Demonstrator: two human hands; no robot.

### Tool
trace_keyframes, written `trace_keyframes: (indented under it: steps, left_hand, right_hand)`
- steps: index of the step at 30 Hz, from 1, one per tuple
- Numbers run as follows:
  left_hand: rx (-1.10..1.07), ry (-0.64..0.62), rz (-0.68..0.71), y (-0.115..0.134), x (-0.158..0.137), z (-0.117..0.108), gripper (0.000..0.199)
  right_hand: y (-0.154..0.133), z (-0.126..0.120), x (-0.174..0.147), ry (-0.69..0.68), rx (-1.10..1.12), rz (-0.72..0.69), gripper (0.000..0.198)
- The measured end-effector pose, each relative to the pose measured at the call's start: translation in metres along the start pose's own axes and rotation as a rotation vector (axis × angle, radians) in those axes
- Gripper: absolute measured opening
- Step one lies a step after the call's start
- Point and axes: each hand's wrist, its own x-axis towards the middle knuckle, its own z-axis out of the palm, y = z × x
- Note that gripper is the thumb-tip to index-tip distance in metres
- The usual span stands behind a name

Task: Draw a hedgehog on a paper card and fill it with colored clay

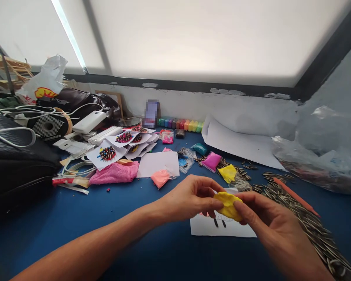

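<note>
A flattened piece of yellow modelling clay (228, 205) is pinched between both hands above the table. My left hand (194, 197) grips its left edge with thumb and fingers. On its right edge, my right hand (265, 214) is closed, thumb on top. Beneath lies a white sheet of paper (204, 229), partly covered by the hands, with a drawn outline, a bit of pink and two dark sunflower seeds (220, 223) on it. An opened bag of yellow clay (228, 173) rests just beyond the hands.
Many striped sunflower seeds (307, 230) spread along the right, with an orange strip (295, 196) on them. Bags of magenta clay (211, 161) and salmon clay (160, 178) lie farther back. Seed-decorated papers (107, 153) are piled left, beside a pink cloth (114, 173). A plastic bag (321, 156) sits far right.
</note>
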Motion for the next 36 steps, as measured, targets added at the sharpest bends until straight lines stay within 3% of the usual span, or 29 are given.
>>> trace_keyframes:
  steps: [8, 15, 18, 24, 33, 36]
  left_hand:
    - [0.062, -0.039, -0.073, 0.001, 0.001, -0.004, 0.032]
    - [0.025, 0.041, -0.066, -0.002, 0.002, -0.005, 0.034]
    - [0.001, 0.055, -0.048, -0.003, 0.002, -0.004, 0.034]
    - [-0.018, 0.057, -0.075, -0.001, 0.003, -0.004, 0.049]
    - [0.018, 0.032, -0.086, 0.0, 0.0, 0.006, 0.03]
    - [-0.011, 0.066, -0.067, -0.004, 0.0, 0.01, 0.034]
  right_hand:
    - [0.005, -0.002, 0.002, -0.03, 0.023, 0.008, 0.029]
    - [0.004, -0.001, 0.002, -0.016, -0.01, 0.02, 0.038]
    - [0.001, 0.002, 0.003, -0.055, -0.017, 0.008, 0.032]
    - [-0.001, 0.002, 0.003, 0.034, -0.064, -0.049, 0.033]
    - [0.01, 0.004, -0.002, 0.043, -0.118, -0.069, 0.032]
    - [0.009, 0.007, -0.004, 0.055, -0.108, -0.08, 0.029]
